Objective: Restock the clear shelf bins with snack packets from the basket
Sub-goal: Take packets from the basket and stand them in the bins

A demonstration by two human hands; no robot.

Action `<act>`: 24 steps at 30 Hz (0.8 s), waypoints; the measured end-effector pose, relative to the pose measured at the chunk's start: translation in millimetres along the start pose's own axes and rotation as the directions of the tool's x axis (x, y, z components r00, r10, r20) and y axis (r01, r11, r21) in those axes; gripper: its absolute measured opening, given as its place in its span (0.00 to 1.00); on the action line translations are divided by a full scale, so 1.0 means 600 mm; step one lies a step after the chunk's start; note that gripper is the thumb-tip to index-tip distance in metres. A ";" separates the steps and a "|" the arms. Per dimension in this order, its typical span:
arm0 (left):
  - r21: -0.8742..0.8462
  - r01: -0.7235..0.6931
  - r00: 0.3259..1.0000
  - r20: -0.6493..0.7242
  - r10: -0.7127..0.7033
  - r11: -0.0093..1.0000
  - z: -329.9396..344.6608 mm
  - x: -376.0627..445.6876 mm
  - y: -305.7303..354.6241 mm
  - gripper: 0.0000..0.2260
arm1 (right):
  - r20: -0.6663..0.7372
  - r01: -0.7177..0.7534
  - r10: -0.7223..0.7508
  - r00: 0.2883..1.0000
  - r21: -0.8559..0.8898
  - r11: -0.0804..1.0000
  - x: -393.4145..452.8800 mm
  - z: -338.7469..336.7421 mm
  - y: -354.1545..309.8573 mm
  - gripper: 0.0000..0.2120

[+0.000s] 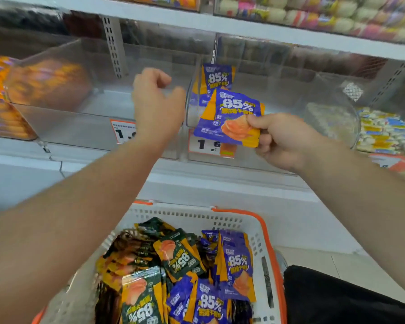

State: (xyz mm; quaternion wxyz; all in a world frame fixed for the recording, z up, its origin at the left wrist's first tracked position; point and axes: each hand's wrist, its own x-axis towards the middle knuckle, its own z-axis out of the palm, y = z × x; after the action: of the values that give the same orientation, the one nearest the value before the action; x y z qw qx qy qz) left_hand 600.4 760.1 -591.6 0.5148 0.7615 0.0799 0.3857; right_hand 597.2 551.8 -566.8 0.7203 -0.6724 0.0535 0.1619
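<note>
Packets mostly wait in the basket [264, 230]; few stand in the far bin [255, 57]. Right hand [285, 141] pinches a purple packet [227, 118]; left hand [157, 104] hangs loosely curled, holding nothing.

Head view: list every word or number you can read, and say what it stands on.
"85%": purple packet pinched by right hand.
"85%": packet in bin.
"85%": basket packets.
"1.6": price tag.
"1.": left tag, partly hidden.
Smaller packet print: unreadable.
</note>
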 end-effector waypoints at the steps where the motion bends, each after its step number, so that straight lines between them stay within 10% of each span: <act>1: 0.087 -0.033 0.998 0.056 0.028 0.996 0.016 0.026 0.002 0.08 | -0.043 0.002 -0.001 0.999 0.014 1.000 0.012 -0.005 -0.014 0.09; 4: 0.306 -0.019 0.958 0.277 -0.070 0.952 0.060 0.082 0.004 0.22 | -0.123 0.012 -0.014 0.992 -0.016 1.000 0.063 -0.009 -0.050 0.11; 9: 0.109 0.367 0.779 0.506 -0.369 0.924 0.086 0.084 -0.011 0.29 | -0.197 -0.013 -0.055 0.979 -0.329 0.944 0.188 0.004 -0.081 0.09; 24: 0.015 0.320 0.839 0.461 -0.290 0.947 0.090 0.088 -0.019 0.18 | -0.152 -0.030 -0.048 0.987 -0.476 0.879 0.364 0.073 -0.053 0.10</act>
State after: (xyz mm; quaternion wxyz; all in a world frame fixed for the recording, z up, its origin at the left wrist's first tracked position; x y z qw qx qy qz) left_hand 676.1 754.0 -583.9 0.5973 0.7917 0.0645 0.1110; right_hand 806.6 628.7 -597.2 0.5267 -0.8400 0.0663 0.1124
